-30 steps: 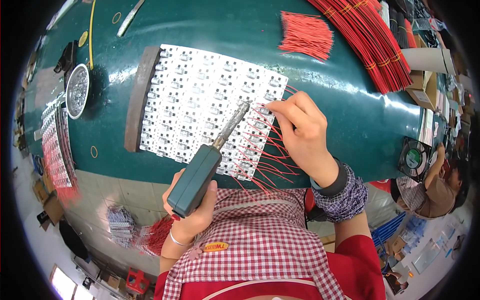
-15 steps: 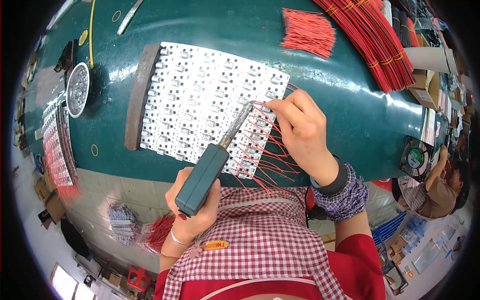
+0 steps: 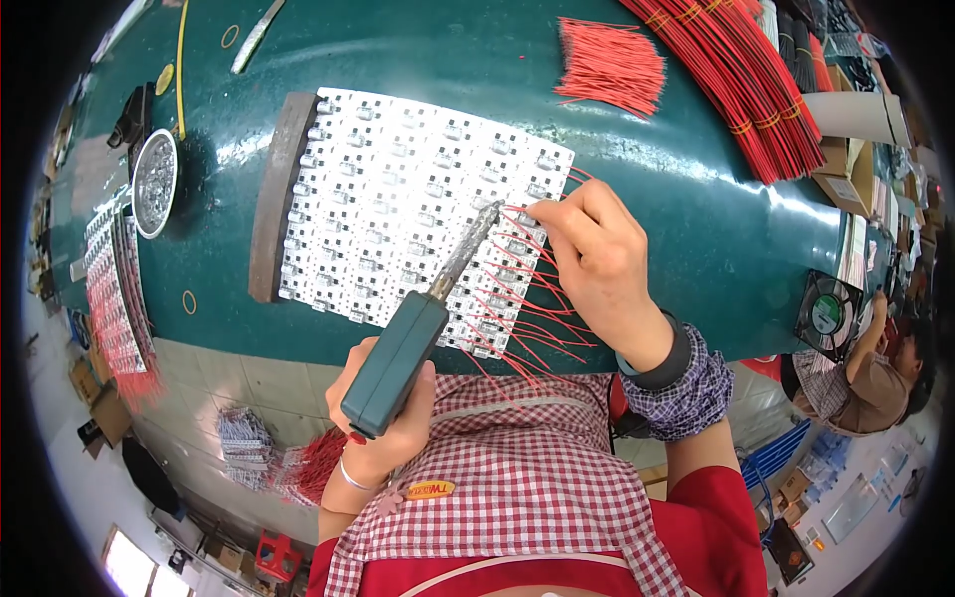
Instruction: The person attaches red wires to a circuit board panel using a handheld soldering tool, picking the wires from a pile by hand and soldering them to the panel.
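My left hand [image 3: 383, 403] is wrapped round a dark green soldering gun [image 3: 396, 363]. Its long metal tip slants up and right over a white panel of circuit boards [image 3: 398, 209], which carries rows of small black and silvery parts. Close to that tip, the fingertips of my right hand [image 3: 597, 249] pinch a thin red wire [image 3: 514, 208] over the panel's right part. Below it, several more red wires [image 3: 537, 310] run out from the panel's right side. Whether the tip touches the board I cannot tell.
A dark bar [image 3: 280, 199] lies along the panel's left edge. On the green table [image 3: 736, 249] are a bowl of small silvery bits [image 3: 155, 184], cut red wires [image 3: 612, 68], a long red wire bundle [image 3: 741, 90], wired boards [image 3: 114, 289] and a small fan [image 3: 828, 313]. Another person [image 3: 875, 378] sits at right.
The soldering gun's body and my left hand have shifted slightly left and down, its tip drawn back a little leftward. My right hand keeps its pinch, almost still.
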A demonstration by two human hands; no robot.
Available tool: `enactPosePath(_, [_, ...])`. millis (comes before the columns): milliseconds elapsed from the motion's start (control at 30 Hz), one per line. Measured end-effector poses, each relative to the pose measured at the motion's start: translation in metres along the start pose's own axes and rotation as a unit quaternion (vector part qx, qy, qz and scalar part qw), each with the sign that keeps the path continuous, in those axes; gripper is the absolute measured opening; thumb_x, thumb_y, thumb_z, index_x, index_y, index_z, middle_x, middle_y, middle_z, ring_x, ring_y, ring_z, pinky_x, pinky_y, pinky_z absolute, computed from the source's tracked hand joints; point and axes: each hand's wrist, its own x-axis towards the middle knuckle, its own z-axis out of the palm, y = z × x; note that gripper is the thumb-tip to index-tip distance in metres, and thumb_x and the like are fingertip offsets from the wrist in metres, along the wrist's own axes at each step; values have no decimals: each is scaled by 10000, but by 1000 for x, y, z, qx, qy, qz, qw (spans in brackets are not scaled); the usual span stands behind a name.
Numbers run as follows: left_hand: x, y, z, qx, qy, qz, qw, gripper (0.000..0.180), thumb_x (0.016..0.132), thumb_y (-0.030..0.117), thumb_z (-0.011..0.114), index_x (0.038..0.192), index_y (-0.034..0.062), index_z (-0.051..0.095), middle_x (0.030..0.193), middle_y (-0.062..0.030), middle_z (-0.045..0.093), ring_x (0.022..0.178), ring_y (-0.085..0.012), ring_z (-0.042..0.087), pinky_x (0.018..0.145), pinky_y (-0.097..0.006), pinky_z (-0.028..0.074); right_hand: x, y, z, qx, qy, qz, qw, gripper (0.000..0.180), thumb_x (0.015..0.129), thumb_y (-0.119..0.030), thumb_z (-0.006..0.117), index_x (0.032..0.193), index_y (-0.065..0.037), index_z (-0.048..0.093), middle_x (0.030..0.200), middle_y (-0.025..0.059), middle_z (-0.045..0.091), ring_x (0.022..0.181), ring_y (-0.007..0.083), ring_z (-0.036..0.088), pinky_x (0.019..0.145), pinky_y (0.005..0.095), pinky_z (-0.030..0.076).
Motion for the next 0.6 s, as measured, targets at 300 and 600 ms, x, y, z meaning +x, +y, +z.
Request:
enactPosePath(300, [-4,-3,0,4,-24,-15,1000,169,754,-84,735,912,-48,687,850,-150,644,621,-250,617,566,-326,497,1,-2,0,2,-1,0,1000,211,786,111,717,953,-19,730,782,95,546,708,260,599,618,370,494])
enactPosePath(600, [1,10,-25,33,18,22,999,265,765,-36,746,1029,-31,722,977,-196,692,773,-313,690,664,-360,560,0,-1,-1,-9,-7,1,1000,213,774,108,730,943,-21,728,783,91,542,712,255,595,625,370,494])
